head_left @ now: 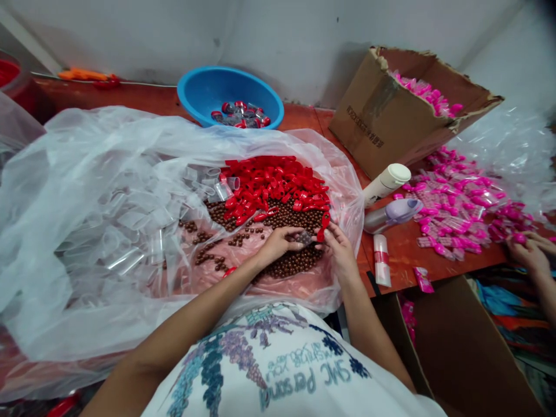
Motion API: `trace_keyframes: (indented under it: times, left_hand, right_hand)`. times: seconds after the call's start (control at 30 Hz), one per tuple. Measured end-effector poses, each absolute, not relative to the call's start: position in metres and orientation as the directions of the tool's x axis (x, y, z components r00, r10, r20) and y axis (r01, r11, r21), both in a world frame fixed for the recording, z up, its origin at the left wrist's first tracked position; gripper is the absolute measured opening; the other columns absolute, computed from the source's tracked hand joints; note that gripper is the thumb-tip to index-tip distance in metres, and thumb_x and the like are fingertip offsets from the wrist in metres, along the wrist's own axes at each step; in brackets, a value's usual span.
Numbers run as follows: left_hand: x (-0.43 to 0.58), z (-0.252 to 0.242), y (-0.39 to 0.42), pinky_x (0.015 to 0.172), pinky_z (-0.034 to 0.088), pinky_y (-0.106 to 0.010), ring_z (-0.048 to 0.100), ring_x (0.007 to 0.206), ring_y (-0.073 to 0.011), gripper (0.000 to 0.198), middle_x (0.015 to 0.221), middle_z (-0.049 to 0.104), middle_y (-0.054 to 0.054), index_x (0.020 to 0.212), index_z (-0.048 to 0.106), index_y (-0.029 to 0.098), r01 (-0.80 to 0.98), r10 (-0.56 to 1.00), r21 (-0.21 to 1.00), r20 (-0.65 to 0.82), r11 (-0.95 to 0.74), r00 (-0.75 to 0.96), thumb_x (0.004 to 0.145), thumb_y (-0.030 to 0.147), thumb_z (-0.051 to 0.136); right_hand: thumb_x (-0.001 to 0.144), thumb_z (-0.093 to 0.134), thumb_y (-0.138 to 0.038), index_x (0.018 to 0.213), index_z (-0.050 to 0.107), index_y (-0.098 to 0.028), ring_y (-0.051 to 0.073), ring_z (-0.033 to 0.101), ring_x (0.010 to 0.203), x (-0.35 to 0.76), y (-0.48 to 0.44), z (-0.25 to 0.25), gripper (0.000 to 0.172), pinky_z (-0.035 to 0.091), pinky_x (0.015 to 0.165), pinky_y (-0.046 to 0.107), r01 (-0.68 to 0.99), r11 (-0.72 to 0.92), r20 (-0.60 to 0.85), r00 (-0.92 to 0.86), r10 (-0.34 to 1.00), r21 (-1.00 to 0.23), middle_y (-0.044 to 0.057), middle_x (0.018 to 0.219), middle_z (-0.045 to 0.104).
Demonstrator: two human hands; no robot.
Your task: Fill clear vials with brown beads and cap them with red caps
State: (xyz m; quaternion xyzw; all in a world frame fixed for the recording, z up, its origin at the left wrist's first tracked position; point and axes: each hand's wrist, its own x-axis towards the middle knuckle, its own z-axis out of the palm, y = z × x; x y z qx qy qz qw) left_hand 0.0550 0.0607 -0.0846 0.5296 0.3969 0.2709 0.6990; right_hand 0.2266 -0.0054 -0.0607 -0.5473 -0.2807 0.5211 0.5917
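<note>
Both hands meet low over the middle of a wide plastic bag (pixel 87 174) spread on the table (pixel 143 98). The left hand (pixel 278 243) is curled closed around a small tube (pixel 305 237) that looks filled with brown balls. The right hand (pixel 339 246) has its fingertips pinched on a red cap (pixel 320 234) at the tube's right end. So the tube lies between the two hands, held just above the brown balls (pixel 286 220).

Room is tight on the right. The bag's bunched rim rises just beside the right hand, and past it a white bottle (pixel 386 182) and a grey bottle (pixel 393 214) lie near the table's front edge. To the left there is open space over the bag's pink floor, with only scattered balls. Clear tubes (pixel 143 220) are heaped further left, and a heap of caps (pixel 273 185) lies just behind the hands.

A blue basin (pixel 230 92) stands behind the bag at the wall. A torn cardboard box (pixel 382 121) sits to the right, with pink-capped tubes (pixel 456 202) spilled in front of it. Another person's hand (pixel 527 252) rests at the far right.
</note>
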Motion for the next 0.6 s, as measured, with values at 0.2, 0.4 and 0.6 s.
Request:
trace_keyframes:
  times: [0.2, 0.4, 0.6]
  left_hand:
    - [0.03, -0.073, 0.058, 0.079, 0.049, -0.033, 0.063, 0.08, -0.0177, 0.054, 0.099, 0.07, -0.007, 0.111, 0.067, 0.015, -0.146, 0.784, 0.888, -0.294, 0.435, 0.546, 0.058, 0.02, 0.078]
    - [-0.004, -0.053, 0.05, 0.084, 0.048, -0.035, 0.064, 0.089, -0.0216, 0.055, 0.107, 0.068, -0.009, 0.117, 0.064, 0.017, -0.143, 0.81, 0.907, -0.27, 0.395, 0.521, 0.063, 0.023, 0.076]
    - [-0.024, -0.034, 0.035, 0.084, 0.048, -0.035, 0.062, 0.097, -0.0247, 0.047, 0.116, 0.064, -0.008, 0.11, 0.069, 0.018, -0.071, 0.86, 0.948, -0.248, 0.309, 0.445, 0.064, 0.025, 0.075]
  right_hand:
    - [0.077, 0.067, -0.034, 0.109, 0.061, -0.027, 0.012, 0.063, 0.07, 0.218, -0.003, -0.041, 0.034, 0.051, 0.059, 0.023, -0.278, -0.119, -0.198, 0.279, 0.94, -0.953, 0.0, 0.097, 0.066]
    - [0.081, 0.061, -0.036, 0.112, 0.063, -0.025, 0.011, 0.055, 0.065, 0.199, 0.0, -0.029, 0.033, 0.046, 0.057, 0.022, 0.043, -0.137, -0.13, 0.123, 0.984, -0.99, 0.001, 0.088, 0.066]
    - [0.081, 0.061, -0.038, 0.112, 0.065, -0.026, 0.015, 0.061, 0.078, 0.181, 0.006, -0.028, 0.033, 0.049, 0.069, 0.027, 0.082, -0.111, -0.11, 0.017, 0.994, -0.99, 0.002, 0.1, 0.068]
